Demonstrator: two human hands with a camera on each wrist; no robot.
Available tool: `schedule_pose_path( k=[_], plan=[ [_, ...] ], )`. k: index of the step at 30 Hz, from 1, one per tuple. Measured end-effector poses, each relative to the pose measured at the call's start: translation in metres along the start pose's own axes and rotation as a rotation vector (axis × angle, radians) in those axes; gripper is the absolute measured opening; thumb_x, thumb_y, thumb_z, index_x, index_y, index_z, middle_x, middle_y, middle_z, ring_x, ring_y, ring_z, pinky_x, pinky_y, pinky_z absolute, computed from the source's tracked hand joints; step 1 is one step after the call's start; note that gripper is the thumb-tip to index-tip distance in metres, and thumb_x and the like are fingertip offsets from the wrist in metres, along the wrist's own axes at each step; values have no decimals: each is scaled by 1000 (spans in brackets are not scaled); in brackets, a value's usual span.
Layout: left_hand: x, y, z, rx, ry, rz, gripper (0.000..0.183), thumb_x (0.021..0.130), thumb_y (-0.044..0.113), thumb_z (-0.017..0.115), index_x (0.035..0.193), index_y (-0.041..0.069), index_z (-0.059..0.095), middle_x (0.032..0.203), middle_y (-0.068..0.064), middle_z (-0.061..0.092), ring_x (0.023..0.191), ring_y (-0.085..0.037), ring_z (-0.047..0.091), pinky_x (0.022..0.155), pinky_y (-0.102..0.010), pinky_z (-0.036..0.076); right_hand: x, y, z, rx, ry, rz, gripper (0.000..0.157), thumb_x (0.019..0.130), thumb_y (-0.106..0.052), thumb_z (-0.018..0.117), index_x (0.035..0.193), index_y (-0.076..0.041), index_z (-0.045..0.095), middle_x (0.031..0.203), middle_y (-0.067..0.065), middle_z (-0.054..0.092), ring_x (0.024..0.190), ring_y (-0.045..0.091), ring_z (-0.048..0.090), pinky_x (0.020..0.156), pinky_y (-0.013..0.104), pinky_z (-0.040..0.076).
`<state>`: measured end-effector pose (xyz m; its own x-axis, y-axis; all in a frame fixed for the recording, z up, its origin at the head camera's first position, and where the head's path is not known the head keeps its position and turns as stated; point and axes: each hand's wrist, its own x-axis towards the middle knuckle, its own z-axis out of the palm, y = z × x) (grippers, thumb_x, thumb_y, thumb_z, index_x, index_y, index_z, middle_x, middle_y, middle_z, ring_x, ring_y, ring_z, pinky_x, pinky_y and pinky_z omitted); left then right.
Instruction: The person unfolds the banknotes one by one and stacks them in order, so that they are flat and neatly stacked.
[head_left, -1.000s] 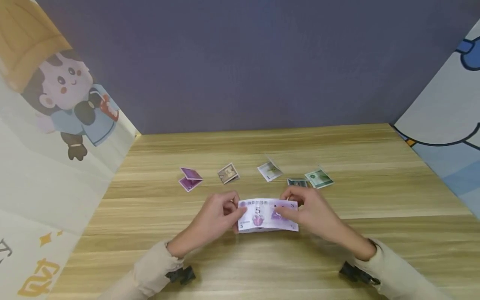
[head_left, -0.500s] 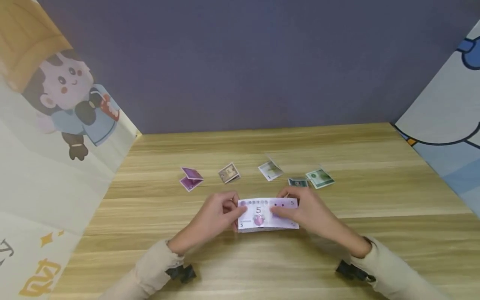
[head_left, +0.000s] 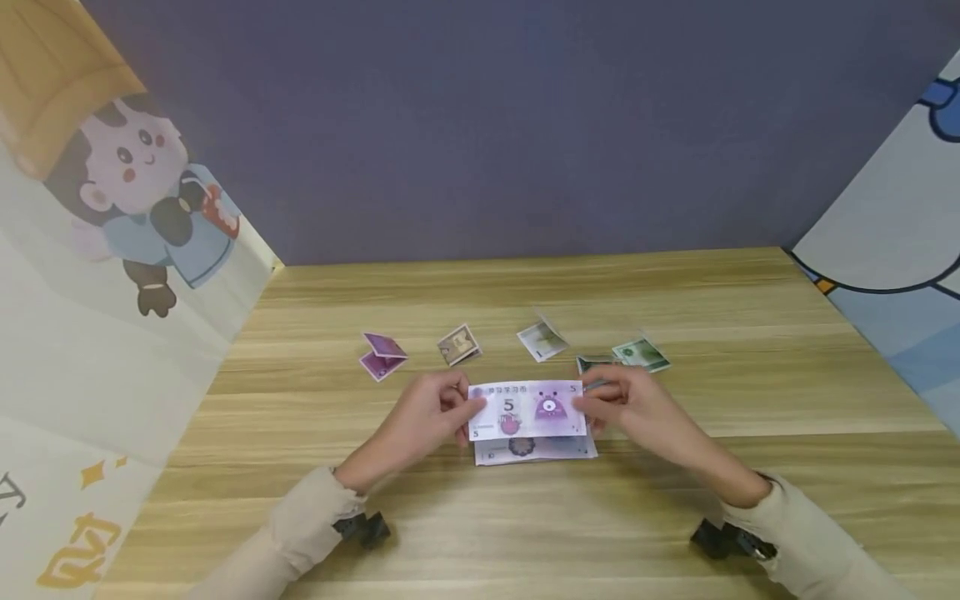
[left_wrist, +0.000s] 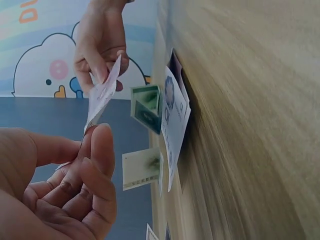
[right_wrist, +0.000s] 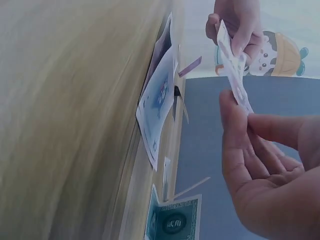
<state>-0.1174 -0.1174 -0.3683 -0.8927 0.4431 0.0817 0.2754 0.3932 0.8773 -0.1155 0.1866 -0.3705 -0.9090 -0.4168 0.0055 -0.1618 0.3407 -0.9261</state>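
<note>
Both hands hold up a pale purple play banknote marked 5, in the middle of the head view. My left hand pinches its left end between thumb and fingers. At the opposite end, my right hand pinches the right edge the same way. Under the raised note lies a small pile of play banknotes on the table, its upper part hidden from the head camera. Both wrist views show a gap between the held note and the pile. How many notes the pile has, I cannot tell.
Folded banknotes stand in a loose row beyond the hands: purple, brown, olive, teal and green. A dark panel rises behind the wooden table, with cartoon-printed walls on both sides.
The 5 note has lifted off the pile and moved slightly away and left, baring the note below. My right hand has shifted its grip outward to the note's right edge.
</note>
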Motion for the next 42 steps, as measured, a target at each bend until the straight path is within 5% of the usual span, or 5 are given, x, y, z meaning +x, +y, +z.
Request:
schedule_pose_path(
  k=[6,14,25,32,42],
  plan=[
    [4,-5,2,19,-18,-9,15,93,5,68,82,3,58,61,-2,64,52,-28,65,42,-29,51,7,4,-2,-30,21,-9,13,94,-15,70,92,-3,72,71,12,69,58,27,66,54,42,58],
    [10,-9,5,-28,-159,-84,5,92,-1,66,93,-4,63,66,-6,68,56,-25,68,52,-37,58,12,10,-4,-37,4,99,16,92,-14,72,94,3,71,68,11,69,57,27,68,53,39,59],
    [18,-21,15,2,-250,-173,16,90,-6,64,105,-9,58,65,-9,67,51,-20,64,48,-34,56,14,24,3,-85,-52,135,15,92,-5,68,98,8,68,68,8,69,55,25,66,52,37,58],
    [17,-22,19,19,-268,-189,28,90,-6,65,116,-3,54,65,-10,66,53,-23,65,50,-35,57,15,27,8,-180,-62,104,9,92,-3,67,95,5,68,62,5,66,52,22,65,47,34,56],
    [13,-20,22,124,-248,-177,41,88,-4,69,124,2,52,64,-7,63,49,-17,60,45,-30,53,11,20,10,-374,6,47,20,88,-3,72,108,1,69,63,-2,64,51,13,60,44,27,51]
  ],
)
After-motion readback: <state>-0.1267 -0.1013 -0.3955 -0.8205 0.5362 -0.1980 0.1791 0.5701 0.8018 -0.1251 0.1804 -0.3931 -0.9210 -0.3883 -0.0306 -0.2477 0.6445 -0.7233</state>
